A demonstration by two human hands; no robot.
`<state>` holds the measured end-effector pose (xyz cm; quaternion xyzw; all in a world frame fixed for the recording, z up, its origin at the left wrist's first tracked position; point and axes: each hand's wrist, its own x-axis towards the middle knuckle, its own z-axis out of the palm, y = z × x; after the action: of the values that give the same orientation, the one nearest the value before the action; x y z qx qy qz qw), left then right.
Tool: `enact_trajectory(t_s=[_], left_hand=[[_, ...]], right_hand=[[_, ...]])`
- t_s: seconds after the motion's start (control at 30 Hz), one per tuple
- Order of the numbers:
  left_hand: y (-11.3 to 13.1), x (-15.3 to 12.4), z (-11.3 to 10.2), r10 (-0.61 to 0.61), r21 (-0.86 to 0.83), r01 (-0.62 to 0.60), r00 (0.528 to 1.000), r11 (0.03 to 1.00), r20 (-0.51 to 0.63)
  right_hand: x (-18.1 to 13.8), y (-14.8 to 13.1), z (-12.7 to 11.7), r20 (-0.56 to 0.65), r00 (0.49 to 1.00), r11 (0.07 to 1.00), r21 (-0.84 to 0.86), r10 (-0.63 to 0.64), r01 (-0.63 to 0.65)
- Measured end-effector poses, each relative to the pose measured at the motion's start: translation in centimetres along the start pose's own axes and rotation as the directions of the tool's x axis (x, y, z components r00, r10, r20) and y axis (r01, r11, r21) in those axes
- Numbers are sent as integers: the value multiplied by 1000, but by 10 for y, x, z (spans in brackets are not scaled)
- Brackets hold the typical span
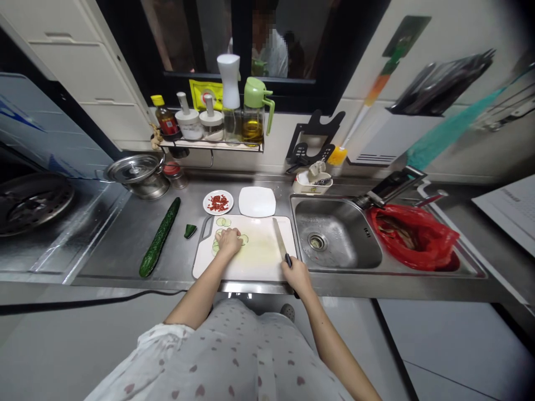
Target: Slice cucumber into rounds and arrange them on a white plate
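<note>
A white cutting board (259,267) lies on the steel counter in front of me. Thin cucumber slices (221,221) are on its left part, some partly hidden under my left hand (228,241). The fingers of that hand curl down over the slices and touch them. My right hand (296,274) is closed round the black handle of a kitchen knife (278,236). Its blade points away from me above the board's right side. To the left of the board lie a whole cucumber (160,238) and a cut-off cucumber end (190,230).
Behind the board are a plate of chopped red pieces (218,203) and a white plate (257,201). The sink (334,239) is on the right, with a red plastic bag (413,236) beyond it. A lidded pot (140,175) stands back left, below a condiment shelf (213,146).
</note>
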<state>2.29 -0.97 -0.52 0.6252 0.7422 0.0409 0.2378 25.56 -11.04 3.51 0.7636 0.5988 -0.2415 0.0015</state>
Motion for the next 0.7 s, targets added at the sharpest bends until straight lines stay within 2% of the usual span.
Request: enact_trajectory(t_s=[0.17, 0.43, 0.7], left_hand=[[2, -5, 0, -9, -30, 9, 1000, 1000, -12], [3, -8, -3, -60, -170, 56, 998, 984, -18], [-15, -31, -3, -100, -289, 71, 991, 955, -85]], right_hand=[[-2, -4, 1, 34, 999, 1000, -27, 16, -15], [-4, -6, 5, 73, 997, 998, -70, 5, 0], [-1, -4, 7, 78, 997, 998, -67, -5, 10]])
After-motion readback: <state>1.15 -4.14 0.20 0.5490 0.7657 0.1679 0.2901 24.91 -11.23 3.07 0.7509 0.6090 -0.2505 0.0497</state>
